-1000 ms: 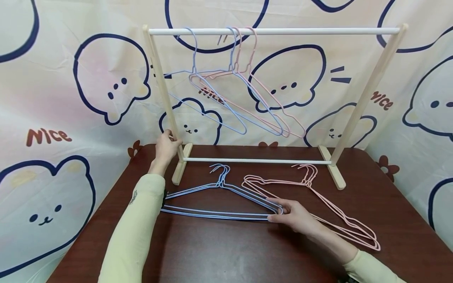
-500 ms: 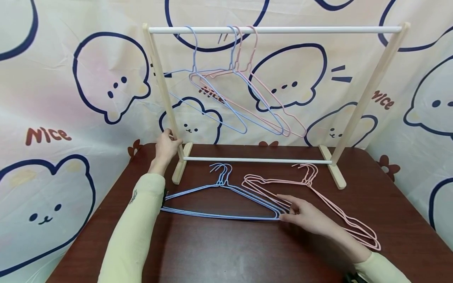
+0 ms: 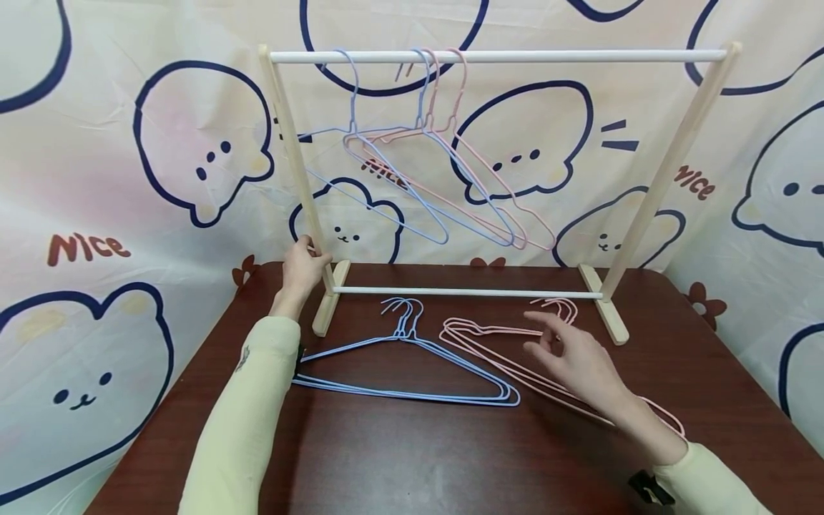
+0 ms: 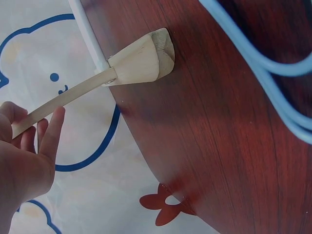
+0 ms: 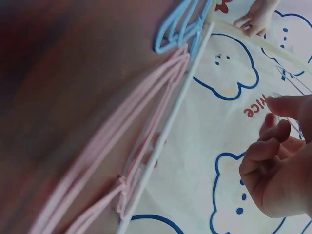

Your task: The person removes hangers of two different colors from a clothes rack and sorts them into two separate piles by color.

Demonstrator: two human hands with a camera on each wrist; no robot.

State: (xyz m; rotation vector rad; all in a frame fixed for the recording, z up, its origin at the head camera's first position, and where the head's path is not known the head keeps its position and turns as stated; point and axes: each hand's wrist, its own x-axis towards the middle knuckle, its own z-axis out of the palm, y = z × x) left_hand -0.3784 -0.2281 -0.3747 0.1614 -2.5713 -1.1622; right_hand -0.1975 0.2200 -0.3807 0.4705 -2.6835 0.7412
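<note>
My left hand [image 3: 302,270] grips the left wooden post [image 3: 297,161] of a small clothes rack, low down near its foot. In the left wrist view, the thumb and fingers close around that post [image 4: 80,91]. My right hand [image 3: 582,361] holds nothing, its fingers loosely bent, above a stack of pink hangers [image 3: 496,330] on the table, partly hiding them. Left of these lie several blue hangers [image 3: 402,332], slightly fanned out, their hooks pointing to the rack. From the rack's white top rail [image 3: 579,56] hang blue hangers [image 3: 353,129] and pink hangers [image 3: 455,118], bunched toward the left.
A white lower rail [image 3: 463,292] joins the rack's two wooden feet at the back of the brown table [image 3: 412,458]. The right post [image 3: 669,172] leans outward toward the top. Behind everything hangs a patterned cloth [image 3: 84,179] with cartoon bears.
My right hand has let go of the blue hangers' right corner and moved up and right over the pink hangers. The blue hangers' right ends have spread slightly. My left hand has stayed put.
</note>
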